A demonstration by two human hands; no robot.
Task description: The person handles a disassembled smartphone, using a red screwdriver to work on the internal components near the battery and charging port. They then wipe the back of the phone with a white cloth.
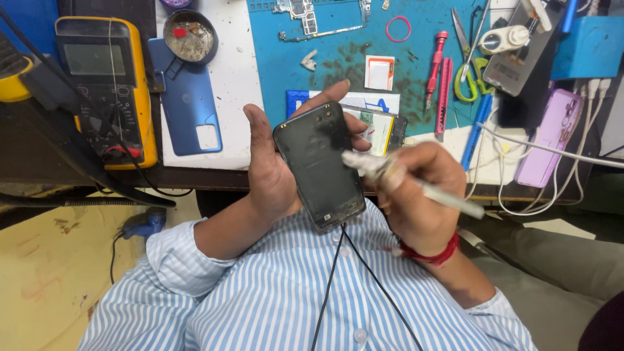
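Blue matting (279, 65) covers the middle of the workbench, scattered with a bare circuit board (302, 16), a pink ring (398, 28), a small white card (379, 71), a red-handled screwdriver (434, 68) and green-handled scissors (469, 81). To the left lie a blue phone back cover (185, 107) with a round dish of small parts (189, 37) on its top end, and a yellow multimeter (104, 88) whose leads trail over the table edge. A lilac case (552, 136) and white cables (520, 188) sit at the right. Held above the lap, in front of the bench edge, is a dark phone body (320, 166), back side up, with two thin black wires (338, 279) hanging from its lower end down the striped shirt. The left hand (276, 166) wraps around the phone body from the left, thumb along its edge and fingers curled behind its top. The right hand (416, 195), a red thread at the wrist, closes around a white pen-like tool (416, 185) whose blurred tip rests over the phone body's right side, partly hiding the open phone (383, 130) lying on the bench behind.
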